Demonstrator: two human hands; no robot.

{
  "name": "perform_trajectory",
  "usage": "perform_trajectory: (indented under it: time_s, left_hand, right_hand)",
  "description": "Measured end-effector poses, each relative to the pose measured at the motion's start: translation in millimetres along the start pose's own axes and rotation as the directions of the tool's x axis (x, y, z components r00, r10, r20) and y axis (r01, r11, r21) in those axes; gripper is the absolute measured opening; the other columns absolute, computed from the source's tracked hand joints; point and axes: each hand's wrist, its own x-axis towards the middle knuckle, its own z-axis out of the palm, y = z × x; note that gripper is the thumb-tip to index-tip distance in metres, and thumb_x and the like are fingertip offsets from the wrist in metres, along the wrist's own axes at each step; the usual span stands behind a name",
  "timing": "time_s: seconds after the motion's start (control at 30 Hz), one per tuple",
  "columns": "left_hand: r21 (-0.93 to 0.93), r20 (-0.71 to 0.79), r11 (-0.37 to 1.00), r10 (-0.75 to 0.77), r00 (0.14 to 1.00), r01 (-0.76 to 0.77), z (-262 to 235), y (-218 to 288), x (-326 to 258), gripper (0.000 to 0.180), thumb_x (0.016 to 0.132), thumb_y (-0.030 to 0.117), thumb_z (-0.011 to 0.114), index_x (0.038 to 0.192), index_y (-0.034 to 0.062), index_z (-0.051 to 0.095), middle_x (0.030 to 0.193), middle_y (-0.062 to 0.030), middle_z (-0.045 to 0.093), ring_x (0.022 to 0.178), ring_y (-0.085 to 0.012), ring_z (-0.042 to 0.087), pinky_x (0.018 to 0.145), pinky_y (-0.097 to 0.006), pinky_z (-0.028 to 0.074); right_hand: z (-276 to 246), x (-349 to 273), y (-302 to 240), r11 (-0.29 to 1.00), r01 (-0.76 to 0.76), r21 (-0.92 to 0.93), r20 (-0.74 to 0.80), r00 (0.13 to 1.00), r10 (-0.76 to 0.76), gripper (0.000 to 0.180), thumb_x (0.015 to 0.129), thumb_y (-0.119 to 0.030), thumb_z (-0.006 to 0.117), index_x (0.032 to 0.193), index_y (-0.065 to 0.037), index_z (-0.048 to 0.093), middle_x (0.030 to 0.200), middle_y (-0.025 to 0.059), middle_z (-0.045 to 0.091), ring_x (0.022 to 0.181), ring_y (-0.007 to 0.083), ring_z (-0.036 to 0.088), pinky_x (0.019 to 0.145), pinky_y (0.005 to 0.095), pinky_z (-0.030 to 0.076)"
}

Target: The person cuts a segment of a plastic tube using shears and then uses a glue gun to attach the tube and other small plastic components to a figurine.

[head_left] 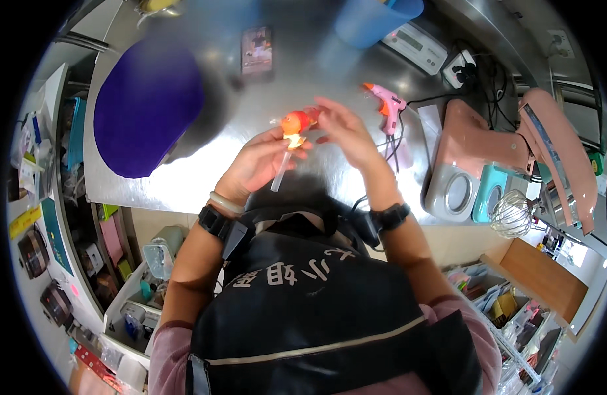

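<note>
My left hand (pixel 267 158) is closed on a small orange-and-red figure (pixel 293 123) with a pale yellow lower part. A whitish, translucent stick (pixel 280 172) slants down from it below my fingers. My right hand (pixel 346 131) is close against the figure's right side, its fingers stretched and thumb apart. The fingertips are at a reddish part there; whether they touch or grip it is unclear. Beyond my right hand, a pink glue gun (pixel 390 105) with an orange nozzle stands on the metal table (pixel 218 174).
A purple round mat (pixel 145 112) lies at left, a phone (pixel 257 52) at the back. Farther right are a blue container (pixel 376 23), a digital scale (pixel 415 47), cables and a pink stand mixer (pixel 481 135) with a whisk (pixel 512 214). Storage bins (pixel 135 316) flank me below.
</note>
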Motion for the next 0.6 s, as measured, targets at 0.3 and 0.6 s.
perform_trajectory:
  time_s: [0.3,0.6]
  left_hand:
    - [0.369,-0.267,0.912,-0.083,0.960,0.181,-5.9,-19.4,-2.7,0.033,0.091,0.029,0.047,0.109,0.0021,0.049,0.085,-0.0036,0.057,0.064,-0.0075,0.052,0.055,-0.018,0.038]
    - [0.842,-0.333,0.532,0.387,0.860,0.086,-76.9,-76.6,13.2,0.029,0.093,0.027,0.041,0.097,0.0006,0.053,0.065,-0.0005,0.050,0.054,-0.0094,0.043,0.051,-0.022,0.036]
  right_hand:
    - [9.9,18.4,21.1,0.994,-0.105,-0.026,0.013,0.994,0.106,0.040,0.081,-0.026,0.063,0.112,-0.003,0.053,0.090,0.0051,0.061,0.076,0.0112,0.057,0.064,0.0236,0.046]
    - [-19.2,13.9,69.1,0.944,-0.065,-0.322,-0.255,0.967,-0.020,0.027,0.082,-0.022,0.061,0.096,0.001,0.061,0.075,0.0035,0.063,0.066,0.0095,0.056,0.057,0.0222,0.043]
